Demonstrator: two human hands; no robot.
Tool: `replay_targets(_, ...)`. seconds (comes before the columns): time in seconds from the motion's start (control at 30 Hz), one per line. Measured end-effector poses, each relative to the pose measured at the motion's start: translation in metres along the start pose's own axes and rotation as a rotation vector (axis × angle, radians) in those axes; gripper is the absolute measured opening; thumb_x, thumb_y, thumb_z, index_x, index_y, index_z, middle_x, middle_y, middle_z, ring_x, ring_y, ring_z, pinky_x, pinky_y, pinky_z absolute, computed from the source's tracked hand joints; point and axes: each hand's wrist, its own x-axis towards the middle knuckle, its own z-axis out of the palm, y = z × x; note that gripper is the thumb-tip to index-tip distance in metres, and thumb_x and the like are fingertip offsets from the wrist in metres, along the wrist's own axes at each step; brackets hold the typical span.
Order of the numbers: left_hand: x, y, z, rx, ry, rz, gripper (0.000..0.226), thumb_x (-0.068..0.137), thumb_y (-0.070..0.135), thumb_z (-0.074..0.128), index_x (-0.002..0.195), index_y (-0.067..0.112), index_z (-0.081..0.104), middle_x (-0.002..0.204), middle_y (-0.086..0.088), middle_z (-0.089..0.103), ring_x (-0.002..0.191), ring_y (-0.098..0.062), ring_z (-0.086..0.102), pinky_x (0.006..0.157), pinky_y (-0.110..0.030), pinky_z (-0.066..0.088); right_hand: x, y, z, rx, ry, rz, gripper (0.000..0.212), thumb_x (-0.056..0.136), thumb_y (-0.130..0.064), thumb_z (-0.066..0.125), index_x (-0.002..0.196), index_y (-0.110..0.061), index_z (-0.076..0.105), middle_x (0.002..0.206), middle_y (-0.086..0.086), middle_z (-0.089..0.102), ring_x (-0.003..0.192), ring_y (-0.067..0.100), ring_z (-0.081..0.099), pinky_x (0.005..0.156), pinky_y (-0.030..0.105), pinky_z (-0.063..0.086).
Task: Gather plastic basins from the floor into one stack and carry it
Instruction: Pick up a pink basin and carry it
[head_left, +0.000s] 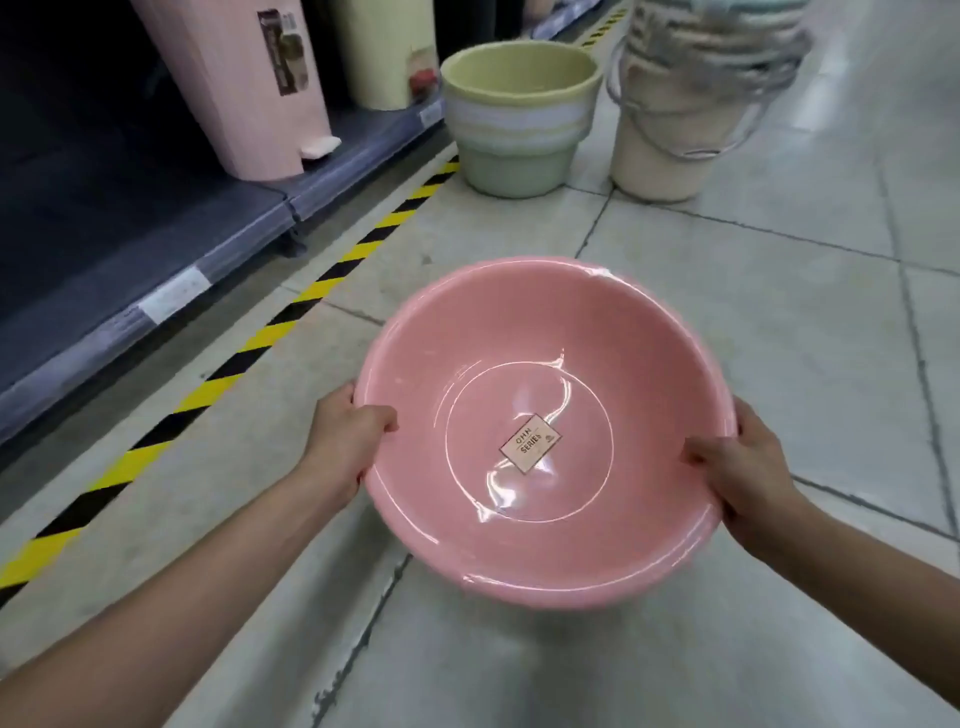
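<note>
Tiled shop floor (727, 291). Striped tape (332, 275) runs left of the pink basin (519, 332). Your left hand (345, 441) grips the basin's left rim, thumb inside. The basin hangs above the floor, mouth up. Your right hand (748, 467) grips its right rim likewise. Doubled rim edges suggest nested basins, so hold it level with your grips opposite to prevent slipping.

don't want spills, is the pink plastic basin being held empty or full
Empty: the round pink plastic basin shows its bare bottom, only a label sticker inside.
</note>
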Motion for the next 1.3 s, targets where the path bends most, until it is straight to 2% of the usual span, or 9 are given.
replay_targets(0.07,-0.015,0.007,0.067,0.038,-0.123,0.022,0.03,0.072,-0.009,0.056,0.093,0.009,0.066,0.077,-0.011,0.068,0.061,-0.026,0.061,0.057,-0.03,0.052,-0.008,0.007,-0.068,0.028,0.145,0.018,0.064,0.076,0.012,0.052,0.127,-0.025,0.057,0.105,0.006,0.065,0.091,0.031,0.065,0.068,0.04,0.056)
replay_targets(0.2,-0.064,0.009,0.212,0.069,-0.426,0.024,0.03,0.072,-0.012,0.055,0.088,0.012,0.065,0.076,-0.01,0.065,0.061,-0.026,0.058,0.057,-0.03,0.05,-0.05,0.027,-0.208,0.074,0.443,0.074,0.061,0.076,0.013,0.051,0.12,-0.028,0.06,0.098,0.004,0.067,0.078,0.023,0.064,0.049,0.026,0.051)
replay_targets(0.4,-0.218,-0.008,0.396,0.185,-0.849,0.044,0.029,0.068,-0.011,0.056,0.085,0.01,0.065,0.073,-0.009,0.062,0.062,-0.025,0.056,0.056,-0.03,0.049,-0.18,0.086,-0.378,0.208,0.904,0.149,0.058,0.076,0.013,0.049,0.112,-0.03,0.062,0.099,0.004,0.068,0.08,0.024,0.065,0.062,0.032,0.052)
replay_targets(0.53,-0.343,-0.029,0.452,0.289,-1.115,0.094,0.029,0.068,-0.013,0.054,0.083,0.009,0.065,0.07,-0.009,0.06,0.061,-0.024,0.054,0.059,-0.03,0.048,-0.295,0.139,-0.43,0.337,1.207,0.2,0.063,0.075,0.016,0.05,0.119,-0.029,0.06,0.092,-0.003,0.067,0.076,0.018,0.062,0.056,0.024,0.049)
replay_targets(0.7,-0.462,-0.055,0.469,0.435,-1.334,0.177,0.029,0.068,-0.013,0.053,0.08,0.011,0.065,0.071,-0.01,0.059,0.062,-0.025,0.052,0.057,-0.03,0.046,-0.411,0.189,-0.441,0.517,1.466,0.243,0.063,0.073,0.017,0.049,0.118,-0.025,0.063,0.095,0.001,0.067,0.079,0.023,0.06,0.064,0.031,0.053)
replay_targets(0.9,-0.503,-0.078,0.475,0.676,-1.433,0.263,0.027,0.063,-0.006,0.055,0.078,0.012,0.067,0.073,-0.015,0.059,0.063,-0.029,0.053,0.059,-0.038,0.048,-0.447,0.246,-0.4,0.687,1.578,0.305,0.071,0.071,0.015,0.051,0.122,-0.034,0.06,0.099,-0.001,0.07,0.084,0.023,0.065,0.058,0.026,0.051)
replay_targets(1.0,-0.503,-0.09,0.463,0.767,-1.404,0.269,0.028,0.066,-0.009,0.054,0.083,0.008,0.067,0.076,-0.015,0.058,0.067,-0.029,0.052,0.061,-0.038,0.047,-0.441,0.262,-0.384,0.736,1.586,0.343,0.068,0.07,0.013,0.051,0.117,-0.036,0.06,0.099,-0.001,0.07,0.09,0.026,0.066,0.065,0.029,0.053)
replay_targets(1.13,-0.5,-0.097,0.454,0.758,-1.4,0.291,0.032,0.07,-0.009,0.054,0.095,0.007,0.067,0.081,-0.013,0.061,0.069,-0.03,0.054,0.06,-0.035,0.049,-0.438,0.267,-0.387,0.695,1.555,0.339,0.068,0.07,0.013,0.052,0.117,-0.036,0.057,0.1,-0.003,0.067,0.097,0.029,0.065,0.075,0.038,0.058)
replay_targets(1.3,-0.495,-0.099,0.454,0.77,-1.418,0.319,0.037,0.069,-0.002,0.055,0.103,0.009,0.066,0.086,-0.012,0.063,0.075,-0.033,0.058,0.062,-0.036,0.051,-0.445,0.262,-0.391,0.633,1.46,0.393,0.07,0.076,0.011,0.054,0.135,-0.027,0.049,0.109,0.0,0.064,0.103,0.028,0.062,0.089,0.047,0.057)
